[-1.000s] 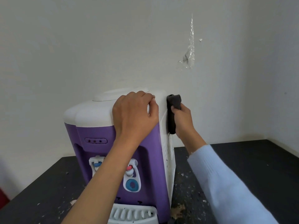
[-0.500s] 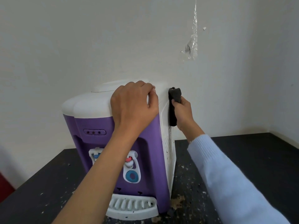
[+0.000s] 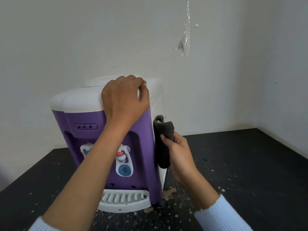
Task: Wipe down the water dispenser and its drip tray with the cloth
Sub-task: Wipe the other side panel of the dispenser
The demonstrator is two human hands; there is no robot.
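Observation:
A purple and white water dispenser (image 3: 86,120) stands on a black table (image 3: 250,164) against the wall. Its white slotted drip tray (image 3: 125,200) juts out at the bottom front. My left hand (image 3: 125,99) grips the top right corner of the dispenser, fingers curled over the white lid. My right hand (image 3: 180,157) holds a folded dark grey cloth (image 3: 162,140) pressed flat against the dispenser's white right side, about halfway down. Two taps sit on the front, partly hidden by my left forearm.
The table top is speckled with pale crumbs and chipped patches, thickest by the dispenser's front right foot (image 3: 168,194). White walls meet in a corner at the right. A strip of clear tape (image 3: 185,42) hangs on the back wall.
My right hand has slid the cloth down the dispenser's right side, from near the top edge to mid-height. My left hand keeps its hold on the top.

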